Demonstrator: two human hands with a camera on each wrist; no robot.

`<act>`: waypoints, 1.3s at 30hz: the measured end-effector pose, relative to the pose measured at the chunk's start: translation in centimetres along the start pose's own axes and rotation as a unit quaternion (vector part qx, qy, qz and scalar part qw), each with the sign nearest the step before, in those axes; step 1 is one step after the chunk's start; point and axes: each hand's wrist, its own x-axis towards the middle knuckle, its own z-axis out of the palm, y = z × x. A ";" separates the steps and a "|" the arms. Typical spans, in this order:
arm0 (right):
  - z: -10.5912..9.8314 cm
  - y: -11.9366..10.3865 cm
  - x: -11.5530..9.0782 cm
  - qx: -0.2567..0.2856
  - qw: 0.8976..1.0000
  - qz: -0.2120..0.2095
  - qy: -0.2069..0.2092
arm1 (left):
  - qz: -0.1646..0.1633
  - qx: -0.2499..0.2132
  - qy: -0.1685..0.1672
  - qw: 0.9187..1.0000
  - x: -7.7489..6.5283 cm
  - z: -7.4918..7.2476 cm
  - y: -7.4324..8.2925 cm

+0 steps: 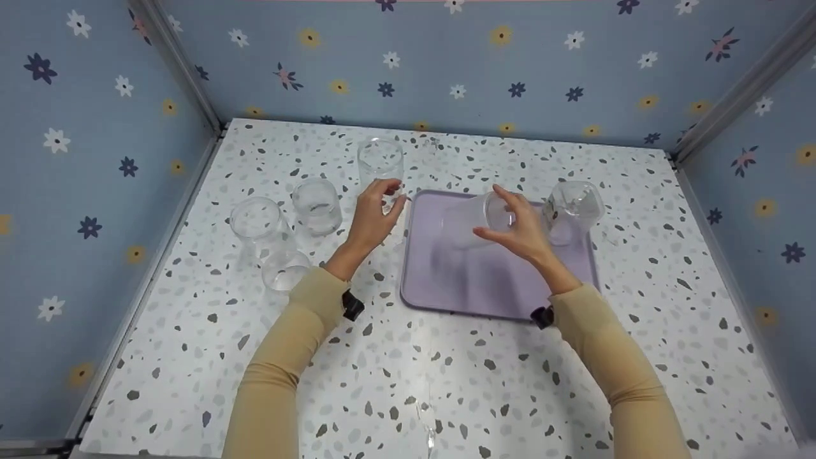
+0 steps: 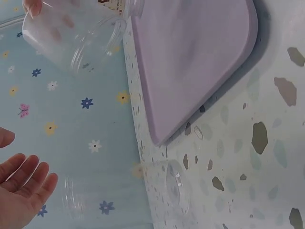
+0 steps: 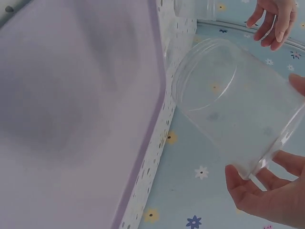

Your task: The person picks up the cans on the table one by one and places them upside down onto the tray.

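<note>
Holding a tilted jar over the tray, the right hand is within its edges; the left hand, thumb parted wide, is near an upright jar; tabletop extends past the front edge.

place: tabletop recording booth; the building around it cannot be told | walls: blue floral-print panels on three sides; grey metal framing at the rear corners | surface: white terrazzo-patterned tabletop between them | gear: black wrist cameras at both sleeve cuffs
</note>
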 end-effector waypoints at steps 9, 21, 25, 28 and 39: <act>-0.2 -0.1 1.7 -0.084 0.996 0.032 -0.028 | -0.001 0.068 -0.026 0.997 1.1 -0.4 -0.7; -0.5 0.9 4.5 -0.145 0.984 0.079 -0.059 | 0.005 0.194 -0.017 0.981 4.0 -0.8 -1.8; -0.5 1.2 5.1 -0.160 0.980 0.098 -0.063 | -0.001 0.218 -0.026 0.976 4.5 -0.9 -2.1; -0.6 1.5 5.5 -0.170 0.976 0.113 -0.069 | -0.004 0.241 -0.035 0.970 5.0 -0.8 -2.4; -0.3 2.3 6.5 -0.206 0.962 0.164 -0.073 | -0.043 0.310 -0.067 0.948 6.4 -0.5 -3.2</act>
